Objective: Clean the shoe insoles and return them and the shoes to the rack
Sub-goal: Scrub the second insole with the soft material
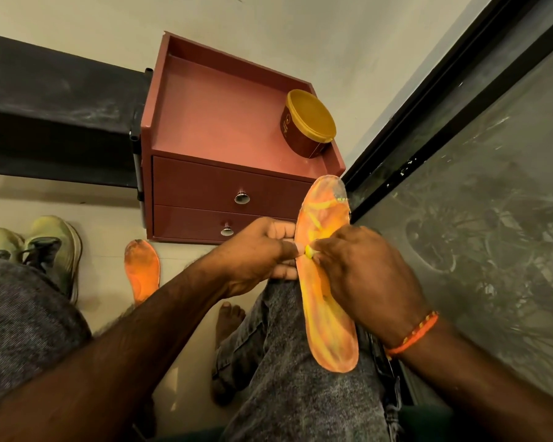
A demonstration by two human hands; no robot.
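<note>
Insole [326, 301] — both hands pinch it.

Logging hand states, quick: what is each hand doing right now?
Left hand: grips the orange insole at its edge.
Right hand: pinches something small and yellow against it.

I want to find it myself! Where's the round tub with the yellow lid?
Look for the reddish-brown cabinet with two drawers against the wall. On its tray-like top, in the near right corner, sits the tub. It is the only thing up there: round, dark brown, with a yellow lid.
</note>
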